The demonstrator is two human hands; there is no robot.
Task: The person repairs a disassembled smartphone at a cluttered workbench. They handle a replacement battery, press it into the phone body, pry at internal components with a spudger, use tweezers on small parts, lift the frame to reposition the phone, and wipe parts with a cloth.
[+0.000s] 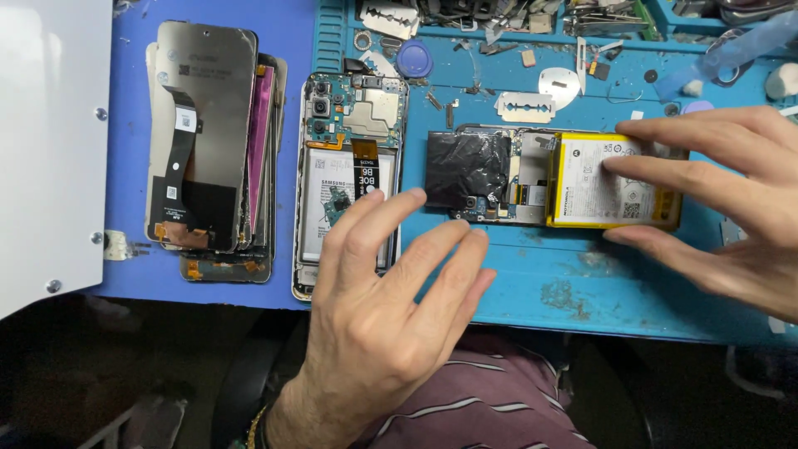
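Right hand (pixel 731 199) fingers spread on yellow battery (pixel 611 181); left hand (pixel 391 291) hovers open, holding nothing

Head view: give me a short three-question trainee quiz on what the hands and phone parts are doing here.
1. True or false: the right hand touches the yellow battery.
2. Which hand hovers over the opened phone: left or right?
3. Where does the stack of screens lie: A) left of the opened phone, B) on the teal mat?

Key: 1 true; 2 the left hand; 3 A.
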